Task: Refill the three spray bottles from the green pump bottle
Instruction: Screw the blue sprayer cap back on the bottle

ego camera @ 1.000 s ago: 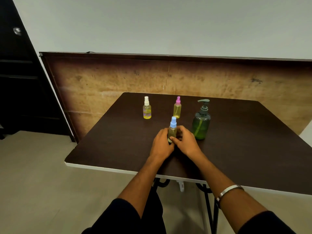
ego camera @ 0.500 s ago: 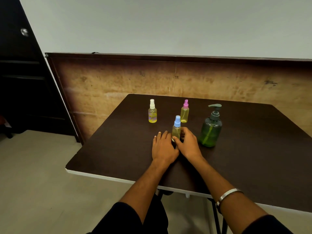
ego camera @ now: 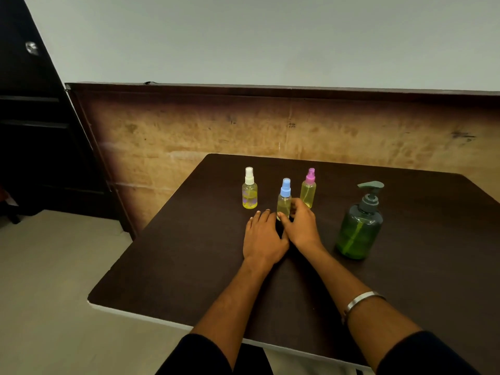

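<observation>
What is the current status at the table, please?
Right hand grips blue-capped spray bottle, upright on table. Left hand flat beside it. Green pump bottle untouched. Nothing blocking.

1. A single wide-angle head view looks forward and down from above the desk (ego camera: pixel 189 266).
2. It faces the wall (ego camera: pixel 243 36) across the upper frame.
3. Both forearms enter from the lower edge, close to the lens.

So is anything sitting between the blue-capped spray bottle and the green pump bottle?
Nothing visible does. The right hand holds the blue-capped spray bottle, and only bare dark table lies between it and the green pump bottle. The pink-capped spray bottle stands farther back.
</observation>
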